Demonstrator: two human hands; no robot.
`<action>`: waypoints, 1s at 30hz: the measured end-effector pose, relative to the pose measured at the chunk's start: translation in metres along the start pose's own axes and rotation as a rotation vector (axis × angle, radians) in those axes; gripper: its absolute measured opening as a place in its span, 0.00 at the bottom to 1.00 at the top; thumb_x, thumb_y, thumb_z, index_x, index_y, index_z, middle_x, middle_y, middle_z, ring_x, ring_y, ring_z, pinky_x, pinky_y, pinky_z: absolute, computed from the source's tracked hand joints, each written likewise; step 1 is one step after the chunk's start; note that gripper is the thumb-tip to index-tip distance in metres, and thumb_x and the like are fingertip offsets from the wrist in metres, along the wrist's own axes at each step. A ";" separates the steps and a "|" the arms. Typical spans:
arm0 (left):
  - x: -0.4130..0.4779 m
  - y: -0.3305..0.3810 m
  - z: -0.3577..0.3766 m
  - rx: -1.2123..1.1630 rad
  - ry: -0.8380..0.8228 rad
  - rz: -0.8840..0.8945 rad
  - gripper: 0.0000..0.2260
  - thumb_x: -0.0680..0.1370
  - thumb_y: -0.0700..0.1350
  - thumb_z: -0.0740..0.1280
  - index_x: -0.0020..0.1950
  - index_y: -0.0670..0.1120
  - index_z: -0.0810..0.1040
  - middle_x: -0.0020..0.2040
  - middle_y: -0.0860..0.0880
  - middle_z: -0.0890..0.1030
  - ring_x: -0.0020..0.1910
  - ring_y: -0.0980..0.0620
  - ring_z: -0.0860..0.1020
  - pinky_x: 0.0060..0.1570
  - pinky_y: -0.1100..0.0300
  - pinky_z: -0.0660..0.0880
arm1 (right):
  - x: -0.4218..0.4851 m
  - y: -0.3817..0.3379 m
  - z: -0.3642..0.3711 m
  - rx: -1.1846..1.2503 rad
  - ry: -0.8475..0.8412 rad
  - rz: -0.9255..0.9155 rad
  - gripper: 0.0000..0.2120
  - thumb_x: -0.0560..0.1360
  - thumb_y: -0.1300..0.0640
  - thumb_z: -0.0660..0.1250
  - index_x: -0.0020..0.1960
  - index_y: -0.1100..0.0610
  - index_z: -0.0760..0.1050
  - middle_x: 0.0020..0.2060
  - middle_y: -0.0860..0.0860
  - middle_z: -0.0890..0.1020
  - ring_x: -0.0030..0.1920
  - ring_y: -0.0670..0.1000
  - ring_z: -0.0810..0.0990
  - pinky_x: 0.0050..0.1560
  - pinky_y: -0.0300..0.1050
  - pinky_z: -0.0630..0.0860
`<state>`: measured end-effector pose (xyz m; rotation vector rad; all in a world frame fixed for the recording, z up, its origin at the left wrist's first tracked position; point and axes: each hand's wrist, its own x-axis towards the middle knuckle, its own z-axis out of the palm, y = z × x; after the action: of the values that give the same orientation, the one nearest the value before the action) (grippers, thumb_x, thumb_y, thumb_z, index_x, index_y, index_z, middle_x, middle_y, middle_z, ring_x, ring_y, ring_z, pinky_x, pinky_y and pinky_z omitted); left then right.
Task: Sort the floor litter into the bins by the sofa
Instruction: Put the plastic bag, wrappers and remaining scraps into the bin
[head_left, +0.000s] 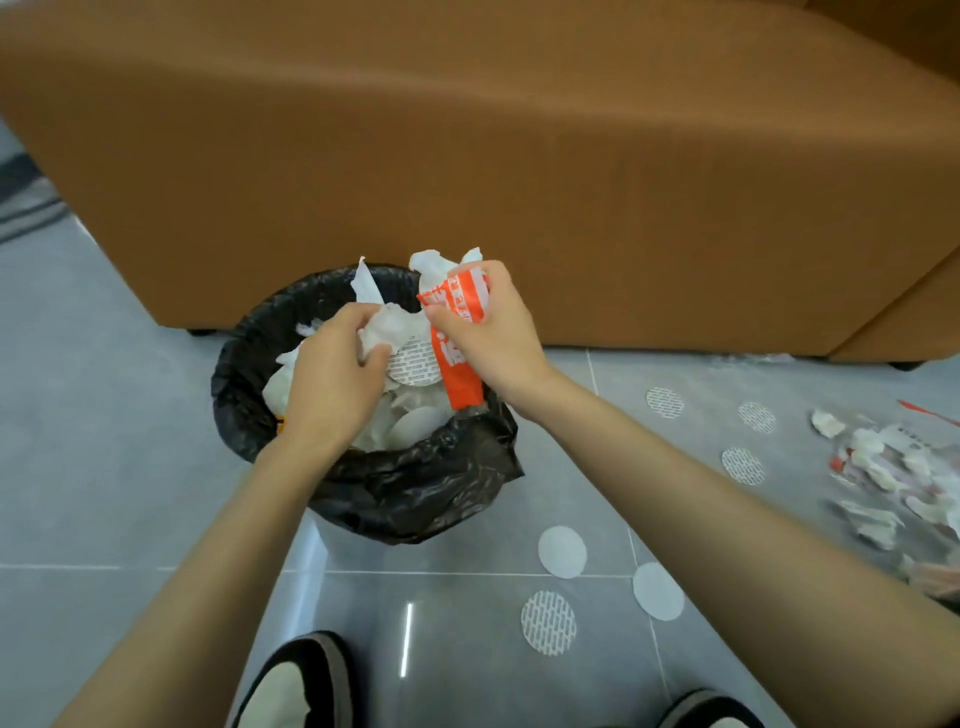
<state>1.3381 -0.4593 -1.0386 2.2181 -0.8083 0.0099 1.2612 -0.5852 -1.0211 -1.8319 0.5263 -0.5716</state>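
Looks like a home living room or lounge. Large tan upholstered sofa (519, 156) on short dark feet, set on glossy grey floor tiles (104, 441) with pale grout lines. Small black-lined waste bin (415, 483) just beside the sofa front. Slippers (291, 686) worn indoors. Striped rug edge (26, 202) at far left.

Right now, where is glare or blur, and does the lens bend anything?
Head view: a glare streak lies on the floor near the shoes; the litter pile at the right edge is blurred; the sofa outline seems bowed by the wide-angle lens; the left hand gripping white paper and right hand gripping the orange wrapper look sharp.
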 end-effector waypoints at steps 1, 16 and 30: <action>0.000 -0.004 0.000 0.019 -0.006 0.005 0.16 0.78 0.39 0.63 0.66 0.44 0.72 0.53 0.46 0.79 0.44 0.51 0.74 0.45 0.58 0.69 | 0.003 0.000 0.005 -0.030 -0.003 -0.016 0.16 0.75 0.53 0.68 0.58 0.55 0.66 0.44 0.46 0.76 0.45 0.47 0.77 0.43 0.39 0.75; -0.003 -0.052 0.000 0.595 -0.457 -0.123 0.13 0.81 0.43 0.53 0.62 0.42 0.71 0.64 0.43 0.73 0.62 0.42 0.71 0.61 0.48 0.69 | 0.026 0.039 0.057 -0.721 -0.648 0.081 0.34 0.81 0.47 0.55 0.77 0.47 0.36 0.77 0.49 0.41 0.77 0.55 0.45 0.75 0.59 0.51; -0.006 -0.070 -0.021 0.543 -0.136 -0.155 0.29 0.74 0.55 0.69 0.71 0.46 0.67 0.77 0.45 0.57 0.77 0.44 0.44 0.73 0.45 0.39 | 0.037 0.056 0.084 -1.208 -0.955 0.282 0.36 0.77 0.34 0.51 0.73 0.38 0.30 0.76 0.48 0.35 0.75 0.58 0.49 0.74 0.60 0.51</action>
<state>1.3769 -0.4069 -1.0713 2.8159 -0.7674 0.0033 1.3374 -0.5635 -1.0935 -2.7303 0.4520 1.0426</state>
